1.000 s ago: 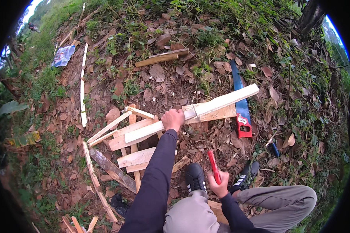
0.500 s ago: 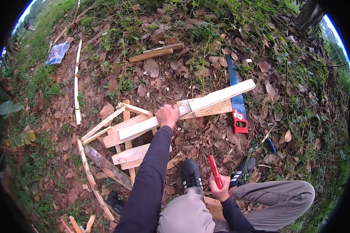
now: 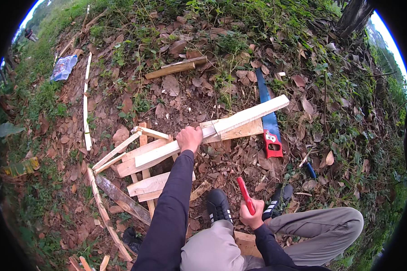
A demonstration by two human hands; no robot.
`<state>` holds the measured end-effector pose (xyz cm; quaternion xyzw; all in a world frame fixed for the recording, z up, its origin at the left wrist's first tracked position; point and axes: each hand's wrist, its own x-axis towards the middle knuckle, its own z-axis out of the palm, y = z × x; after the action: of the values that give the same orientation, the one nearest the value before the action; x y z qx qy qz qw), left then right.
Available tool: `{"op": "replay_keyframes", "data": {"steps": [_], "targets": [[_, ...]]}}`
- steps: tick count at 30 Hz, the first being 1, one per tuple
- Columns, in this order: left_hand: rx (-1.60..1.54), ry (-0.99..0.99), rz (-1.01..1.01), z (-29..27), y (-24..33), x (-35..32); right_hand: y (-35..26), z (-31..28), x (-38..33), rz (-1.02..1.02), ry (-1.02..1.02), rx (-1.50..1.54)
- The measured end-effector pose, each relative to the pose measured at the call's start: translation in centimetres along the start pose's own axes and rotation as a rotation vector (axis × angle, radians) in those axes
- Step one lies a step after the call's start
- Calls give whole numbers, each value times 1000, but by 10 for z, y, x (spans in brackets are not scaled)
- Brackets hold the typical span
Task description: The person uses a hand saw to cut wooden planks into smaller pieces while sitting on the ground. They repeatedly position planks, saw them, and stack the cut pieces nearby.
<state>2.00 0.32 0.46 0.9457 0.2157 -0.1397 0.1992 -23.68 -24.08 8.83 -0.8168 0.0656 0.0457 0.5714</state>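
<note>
We see leaf-strewn ground point(image 3: 176, 90), brown and patchy with grass, and take the long pale plank point(image 3: 212, 131) as our landmark — it lies slantwise across the middle, its far end raised toward the upper right. Under its lower-left part sits a pile of boards point(image 3: 144, 180), some crossed, some flat, touching the plank from below. A shorter board point(image 3: 239, 131) lies just under the plank's right half, touching it. Left of the plank, well apart, a thin white strip point(image 3: 86, 108) runs up the ground, and beyond that lies a blue bag point(image 3: 63, 67). Above the plank, apart from it, rests a short stick point(image 3: 172, 70).

Just right of the plank's far end lies a saw point(image 3: 267, 122) — blue blade, red handle — flat on the leaves, its blade passing under the plank's end.

Below the plank come our legs in grey trousers point(image 3: 312, 230) and two black shoes point(image 3: 219, 205), the left one near the pile.

Our left hand point(image 3: 190, 139) is clenched over the plank near its middle, knuckles up, pressing it down on the pile. Our right hand point(image 3: 252, 217), below the plank and beside the right shoe, is wrapped round a red handle point(image 3: 245, 195) that points up toward the plank; we cannot tell what tool it belongs to.
</note>
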Motion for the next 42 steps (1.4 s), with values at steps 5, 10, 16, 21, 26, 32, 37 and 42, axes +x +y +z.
{"op": "replay_keyframes", "data": {"steps": [5,10,16,21,26,32,37,42], "targets": [[23,1,-22,-2,-4,14,-13,37,28,-155,40,-55],[22,-18,-31,-6,-6,17,-24,9,34,-37,-10,-78],[-2,290,495,1,-24,-15,-35,-2,44,-77,-11,-48],[12,300,441,13,-31,-23,-52,7,41,-174,21,-57],[-15,239,471,7,-24,-19,-51,4,26,-166,34,-30],[-8,32,364,-4,-15,1,-38,22,19,-71,71,-40],[-29,-30,332,-6,-20,11,-32,19,16,48,49,50],[-34,-20,326,-8,-15,8,-40,26,23,-8,17,39]]}}
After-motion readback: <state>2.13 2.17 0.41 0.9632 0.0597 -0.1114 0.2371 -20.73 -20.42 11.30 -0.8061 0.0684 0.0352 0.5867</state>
